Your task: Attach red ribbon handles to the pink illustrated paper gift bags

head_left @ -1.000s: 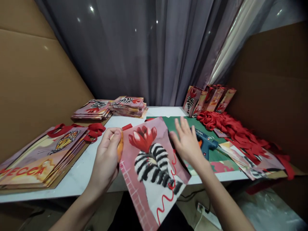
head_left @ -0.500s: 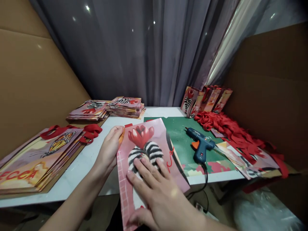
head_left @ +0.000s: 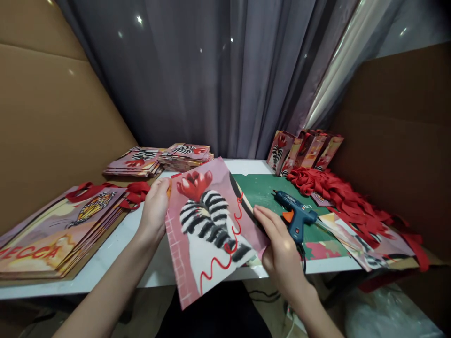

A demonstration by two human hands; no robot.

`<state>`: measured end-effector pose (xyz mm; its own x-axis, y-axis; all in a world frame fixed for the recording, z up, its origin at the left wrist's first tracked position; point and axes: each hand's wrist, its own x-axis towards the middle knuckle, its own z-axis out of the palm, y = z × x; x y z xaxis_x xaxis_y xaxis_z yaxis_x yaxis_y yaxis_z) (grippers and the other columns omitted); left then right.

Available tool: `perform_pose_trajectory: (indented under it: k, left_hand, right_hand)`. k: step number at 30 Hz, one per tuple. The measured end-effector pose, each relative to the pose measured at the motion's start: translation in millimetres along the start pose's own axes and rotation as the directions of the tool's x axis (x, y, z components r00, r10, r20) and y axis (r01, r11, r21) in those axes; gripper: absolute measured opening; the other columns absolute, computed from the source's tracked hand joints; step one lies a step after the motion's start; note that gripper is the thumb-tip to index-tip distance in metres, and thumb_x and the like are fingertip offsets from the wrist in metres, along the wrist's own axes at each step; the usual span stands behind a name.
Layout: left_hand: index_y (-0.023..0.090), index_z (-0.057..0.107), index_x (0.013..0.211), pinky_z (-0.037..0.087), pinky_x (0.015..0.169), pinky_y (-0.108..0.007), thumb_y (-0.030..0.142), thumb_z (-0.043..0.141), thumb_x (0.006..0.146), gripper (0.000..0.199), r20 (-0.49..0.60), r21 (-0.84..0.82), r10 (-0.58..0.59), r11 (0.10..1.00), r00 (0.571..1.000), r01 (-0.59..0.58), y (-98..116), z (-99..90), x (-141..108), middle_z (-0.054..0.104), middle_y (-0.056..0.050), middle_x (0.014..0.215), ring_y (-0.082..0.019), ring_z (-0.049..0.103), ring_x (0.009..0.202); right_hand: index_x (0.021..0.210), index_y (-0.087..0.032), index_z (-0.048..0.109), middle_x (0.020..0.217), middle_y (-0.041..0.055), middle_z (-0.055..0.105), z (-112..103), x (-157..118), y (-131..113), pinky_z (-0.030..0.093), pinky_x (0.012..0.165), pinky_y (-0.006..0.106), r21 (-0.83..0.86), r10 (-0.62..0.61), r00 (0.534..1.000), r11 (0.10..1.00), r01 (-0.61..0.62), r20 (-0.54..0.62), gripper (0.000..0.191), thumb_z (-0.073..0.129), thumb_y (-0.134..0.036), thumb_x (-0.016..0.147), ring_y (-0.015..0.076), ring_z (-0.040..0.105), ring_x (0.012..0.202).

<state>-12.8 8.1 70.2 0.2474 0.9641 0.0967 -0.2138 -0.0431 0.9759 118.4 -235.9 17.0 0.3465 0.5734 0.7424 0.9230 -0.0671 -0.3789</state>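
Place: a small makeshift craft or packing workstation where printed paper gift bags are put together.
Enclosure: plain cardboard walls (head_left: pixel 52 117) stand left and right, with a grey curtain (head_left: pixel 218 80) hung behind.
Surface: a white surface (head_left: pixel 116 253) carries a green cutting mat (head_left: pixel 262 188).
Stock: flat stacks of printed bags (head_left: pixel 160 158) lie at the back left, a pile of butterfly-print bags (head_left: pixel 56 230) at the near left, and more bags stand upright (head_left: pixel 303 148) at the back right.
Supplies: a heap of red ribbon handles (head_left: pixel 338 190) lies on the right.
Tool: a blue hot glue gun (head_left: pixel 294 213) rests on the mat, its cord running off the edge.
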Motion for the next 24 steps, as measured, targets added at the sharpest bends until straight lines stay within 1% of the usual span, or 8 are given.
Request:
perform_pose_trajectory:
  k: [5, 8, 11, 14, 17, 19, 21, 24]
  left_hand:
    - [0.02, 0.053, 0.08, 0.04, 0.06, -0.019, 0.034, 0.06, 0.078, 0.015, -0.022, -0.041, 0.105, 0.994, 0.994, -0.106, 2, 1.9, -10, 0.051, 0.002, 0.078, -0.011, 0.047, 0.067]
    - [0.022, 0.051, 0.081, 0.038, 0.06, -0.019, 0.034, 0.059, 0.081, 0.015, -0.03, -0.063, 0.211, 0.975, 0.977, -0.213, 2, 7.4, -21, 0.048, 0.003, 0.076, -0.011, 0.044, 0.066]
    - [0.022, 0.051, 0.083, 0.04, 0.063, -0.02, 0.034, 0.057, 0.085, 0.013, -0.003, -0.072, 0.206, 0.976, 0.978, -0.206, 3, 13.7, -35, 0.048, 0.003, 0.078, -0.011, 0.044, 0.067]
    - [0.022, 0.051, 0.084, 0.042, 0.068, -0.019, 0.035, 0.056, 0.086, 0.015, 0.078, -0.091, 0.175, 0.982, 0.981, -0.168, 1, 15.1, -47, 0.05, 0.002, 0.081, -0.012, 0.047, 0.072]
    - [0.021, 0.051, 0.084, 0.041, 0.069, -0.018, 0.039, 0.057, 0.086, 0.018, 0.124, -0.047, 0.194, 0.981, 0.973, -0.189, -2, 12.5, -52, 0.05, 0.002, 0.082, -0.011, 0.047, 0.075]
    - [0.022, 0.051, 0.085, 0.041, 0.065, -0.019, 0.041, 0.057, 0.087, 0.02, 0.137, -0.024, 0.177, 0.984, 0.975, -0.175, -4, 10.9, -54, 0.05, 0.003, 0.08, -0.011, 0.046, 0.071]
    - [0.023, 0.05, 0.086, 0.04, 0.062, -0.019, 0.042, 0.056, 0.088, 0.021, 0.145, 0.005, 0.161, 0.987, 0.976, -0.163, -5, 9.7, -54, 0.05, 0.004, 0.079, -0.011, 0.046, 0.069]
    - [0.022, 0.053, 0.085, 0.042, 0.067, -0.02, 0.042, 0.052, 0.09, 0.021, 0.144, 0.117, 0.2, 0.969, 0.969, -0.217, -4, 7.3, -55, 0.053, 0.002, 0.082, -0.013, 0.049, 0.074]
  right_hand:
    - [0.121, -0.026, 0.061, 0.116, 0.0094, 0.059, -12, 17, -39, 0.05, 0.092, 0.041, 0.246, 0.176, 0.917, 0.965, -0.09, -0.357, 0.043, 0.043, -0.008, 0.088, 0.0232, 0.058, 0.109]
    - [0.116, -0.025, 0.062, 0.102, 0.007, 0.065, -7, 22, -55, 0.055, 0.074, 0.032, 0.727, 0.214, 0.959, 0.627, -0.282, 0.186, 0.026, 0.048, -0.024, 0.094, 0.0186, 0.065, 0.086]
    - [0.116, -0.019, 0.061, 0.097, 0.0079, 0.069, 15, 23, -64, 0.053, 0.064, 0.026, 0.721, -0.191, 0.697, 0.114, -0.683, 0.691, 0.031, 0.054, -0.036, 0.092, 0.0154, 0.067, 0.075]
    - [0.116, -0.014, 0.061, 0.1, 0.0107, 0.07, 37, 30, -49, 0.053, 0.074, 0.026, 0.579, -0.197, 0.573, -0.036, -0.815, 0.795, 0.034, 0.059, -0.034, 0.089, 0.0137, 0.069, 0.08]
    - [0.117, -0.012, 0.06, 0.109, 0.0157, 0.069, 42, 47, -13, 0.053, 0.084, 0.034, 0.693, 0.023, 0.693, 0.01, -0.721, 0.721, 0.037, 0.056, -0.035, 0.089, 0.0179, 0.069, 0.088]
    - [0.122, -0.014, 0.056, 0.118, 0.0166, 0.065, 37, 60, 8, 0.052, 0.089, 0.038, 0.821, 0.329, 0.814, 0.163, -0.548, 0.478, 0.038, 0.052, -0.034, 0.089, 0.0197, 0.068, 0.097]
    - [0.128, -0.016, 0.052, 0.126, 0.0164, 0.061, 30, 69, 15, 0.05, 0.093, 0.039, 0.824, 0.518, 0.842, 0.403, -0.398, 0.153, 0.041, 0.044, -0.034, 0.092, 0.0208, 0.063, 0.109]
    - [0.116, -0.02, 0.062, 0.117, 0.0117, 0.067, 21, 71, 0, 0.047, 0.097, 0.044, 0.666, 0.386, 0.921, 0.702, -0.251, -0.059, 0.034, 0.039, -0.031, 0.093, 0.0225, 0.061, 0.111]
